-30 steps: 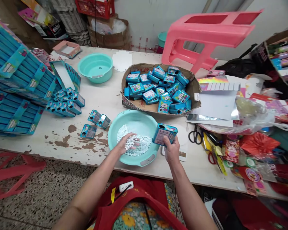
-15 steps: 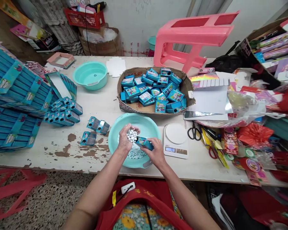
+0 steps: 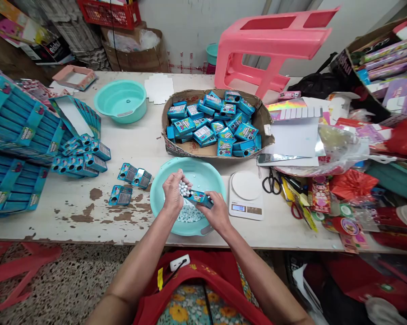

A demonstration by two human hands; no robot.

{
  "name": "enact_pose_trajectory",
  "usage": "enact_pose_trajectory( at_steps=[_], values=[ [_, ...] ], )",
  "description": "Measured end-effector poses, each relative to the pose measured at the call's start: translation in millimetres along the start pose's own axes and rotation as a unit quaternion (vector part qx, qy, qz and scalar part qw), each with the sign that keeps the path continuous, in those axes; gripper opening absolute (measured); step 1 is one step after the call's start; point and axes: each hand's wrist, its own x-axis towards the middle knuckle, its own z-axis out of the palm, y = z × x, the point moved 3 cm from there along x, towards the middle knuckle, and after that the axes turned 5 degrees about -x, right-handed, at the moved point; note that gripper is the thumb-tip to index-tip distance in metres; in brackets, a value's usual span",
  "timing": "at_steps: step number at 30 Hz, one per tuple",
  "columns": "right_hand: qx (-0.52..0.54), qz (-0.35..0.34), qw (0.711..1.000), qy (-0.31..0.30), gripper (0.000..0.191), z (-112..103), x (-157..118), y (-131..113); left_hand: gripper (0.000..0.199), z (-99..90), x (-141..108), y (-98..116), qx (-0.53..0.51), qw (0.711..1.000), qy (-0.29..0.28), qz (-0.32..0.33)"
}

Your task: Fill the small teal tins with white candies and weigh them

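Note:
Over the teal basin [image 3: 210, 176], my left hand [image 3: 173, 192] is cupped around small white candies [image 3: 184, 188]. My right hand [image 3: 218, 210] grips a small blue box [image 3: 199, 197], its end against the candies in my left palm. More pale candies [image 3: 190, 214] lie in the bottom of the basin, and a few sit on its far side. Left of the basin, three small blue boxes [image 3: 120, 195] rest on the table. Behind it, a cardboard tray [image 3: 190, 149] holds several blue boxes [image 3: 203, 134]. A white scale [image 3: 246, 186] stands just right of the basin.
Stacked blue display cartons [image 3: 17, 131] and a cluster of small boxes [image 3: 81, 158] occupy the left. A second teal basin [image 3: 122, 101] sits farther back. Black scissors [image 3: 271, 182], papers [image 3: 294, 137] and packaging are at the right. A pink stool [image 3: 251, 40] lies behind the tray.
The whole view has shifted slightly. My hands still hold the candies and the blue box over the basin; a few more loose candies show on the basin's far side.

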Motion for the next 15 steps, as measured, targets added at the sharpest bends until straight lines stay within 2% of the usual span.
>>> enact_pose_trajectory(
  at_steps=[9, 15],
  values=[
    [0.031, 0.043, 0.999, 0.001, 0.028, 6.4, -0.1, 0.3, 0.033, -2.8, 0.7, -0.7, 0.05, 0.998, 0.01, 0.047],
    [0.021, 0.023, 1.0, 0.006, 0.028, 1.1, -0.5, -7.2, 0.031, -0.2, -2.6, 3.3, 0.066, 0.995, 0.003, 0.08]
  ],
)
